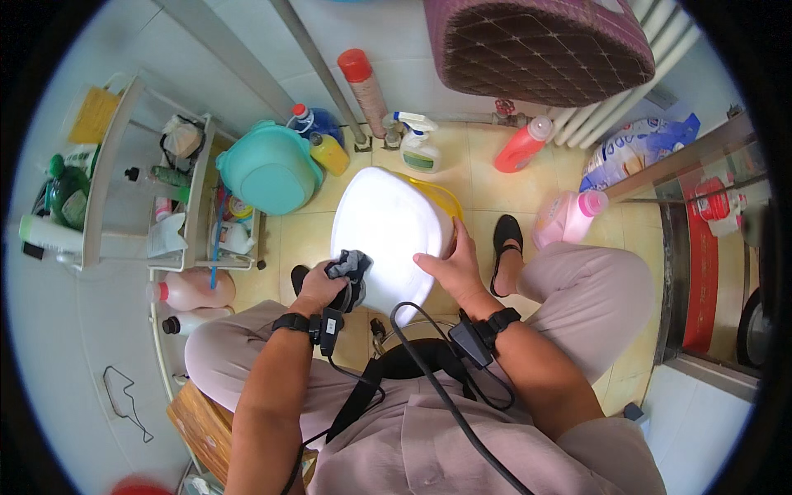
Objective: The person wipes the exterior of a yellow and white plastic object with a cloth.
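Observation:
A white lid or plastic panel [390, 229], rounded at one end, lies between my knees over a yellow-rimmed container [440, 193] that it mostly hides. My left hand [322, 284] grips a crumpled grey and black cloth [350, 272] at the near left edge of the white piece. On the opposite side my right hand [455, 263] clasps the edge, thumb on top and fingers partly hidden beneath. What lies under the white piece cannot be seen.
A teal basin [269, 167], a yellow bottle [329, 153], a spray bottle [421, 145], a red bottle [523, 145] and a pink jug [569, 216] surround the work on the tiled floor. A loaded shelf rack [201, 185] stands left; a quilted purple item [538, 49] overhangs ahead.

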Available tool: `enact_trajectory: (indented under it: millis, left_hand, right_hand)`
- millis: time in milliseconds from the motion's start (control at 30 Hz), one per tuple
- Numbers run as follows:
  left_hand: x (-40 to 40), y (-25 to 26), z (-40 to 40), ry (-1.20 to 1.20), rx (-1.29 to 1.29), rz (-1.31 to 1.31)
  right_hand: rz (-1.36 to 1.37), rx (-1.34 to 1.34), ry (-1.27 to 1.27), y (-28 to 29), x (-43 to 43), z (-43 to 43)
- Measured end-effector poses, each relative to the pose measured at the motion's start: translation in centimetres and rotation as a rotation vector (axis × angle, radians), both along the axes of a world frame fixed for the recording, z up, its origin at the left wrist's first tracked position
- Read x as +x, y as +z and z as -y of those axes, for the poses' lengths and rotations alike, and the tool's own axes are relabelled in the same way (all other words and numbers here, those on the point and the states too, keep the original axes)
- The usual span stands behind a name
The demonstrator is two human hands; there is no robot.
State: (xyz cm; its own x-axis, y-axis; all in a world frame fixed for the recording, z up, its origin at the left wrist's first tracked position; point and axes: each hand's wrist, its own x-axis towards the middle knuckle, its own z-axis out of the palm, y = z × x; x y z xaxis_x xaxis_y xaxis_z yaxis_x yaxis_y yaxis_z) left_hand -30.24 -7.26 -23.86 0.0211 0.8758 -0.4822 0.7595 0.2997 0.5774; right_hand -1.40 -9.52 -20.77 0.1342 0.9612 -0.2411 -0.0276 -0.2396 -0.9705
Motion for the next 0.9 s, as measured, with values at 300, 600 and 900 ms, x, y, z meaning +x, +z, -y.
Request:
enact_trajectory:
  millis: [300, 600, 900]
  left_hand:
    - [-1.5, 6.8, -0.9, 0.31, 0.147, 0.221]
    - [0.7, 19.3, -1.7, 0.09, 0.753, 0.576]
    - [5.0, 21.1, -1.8, -0.663, 1.022, 0.275]
  right_hand:
    - [0.466, 0.212, 0.152, 4.0, -1.1, 1.1]
    - [0.577, 0.497, 0.344, 13.1, 0.1, 0.2]
    - [0.594, 0.672, 0.416, 16.7, 0.9, -2.2]
